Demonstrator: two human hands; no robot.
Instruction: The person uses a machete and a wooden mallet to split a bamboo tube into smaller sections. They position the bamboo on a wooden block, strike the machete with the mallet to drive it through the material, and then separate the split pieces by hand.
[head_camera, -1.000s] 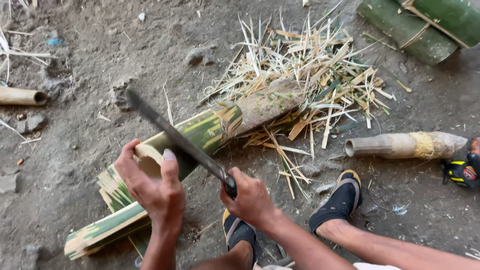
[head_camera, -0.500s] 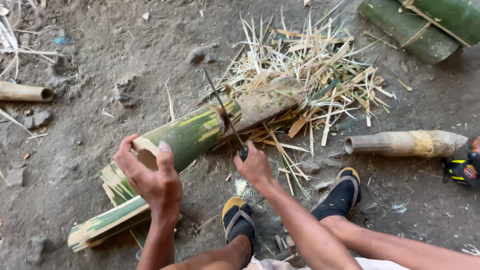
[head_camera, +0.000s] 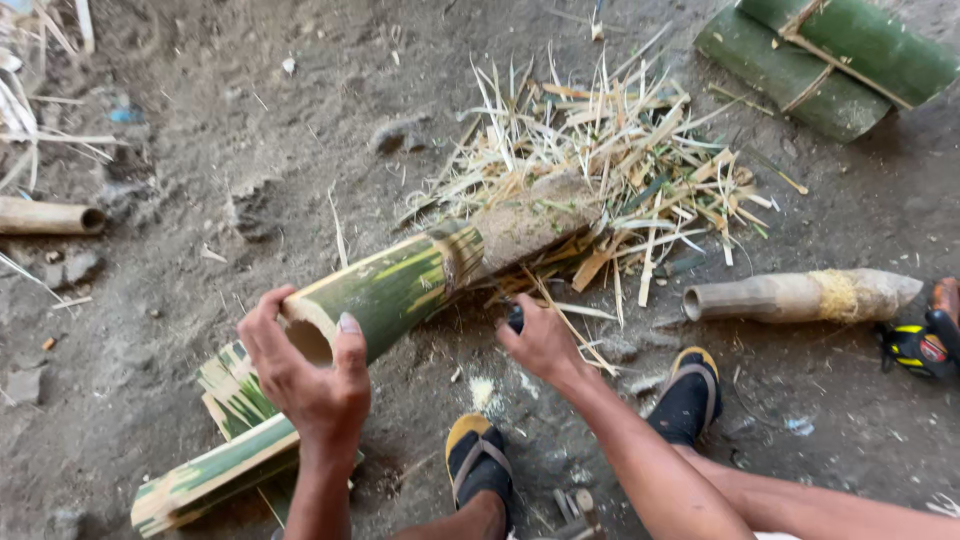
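Observation:
A thick green bamboo tube (head_camera: 400, 290) lies slanted on the dirt, its far end grey and buried in shavings. My left hand (head_camera: 310, 375) grips the rim of its open near end, thumb across the wall. My right hand (head_camera: 545, 345) is closed on the dark handle of a knife (head_camera: 515, 318), low against the tube's near side by the ring joint. The blade is hidden from view. Split green bamboo slats (head_camera: 215, 470) lie under the tube's near end.
A heap of pale bamboo shavings (head_camera: 620, 170) lies behind the tube. A grey bamboo piece (head_camera: 800, 295) and a black-and-yellow tool (head_camera: 920, 345) are at the right, green bamboo halves (head_camera: 830, 60) top right, a thin tube (head_camera: 50, 215) at left. My sandalled feet (head_camera: 480, 460) rest below.
The knife swung from across the tube's near end over to the right and down beside the tube, where the blade is out of sight. My left hand stayed on the rim.

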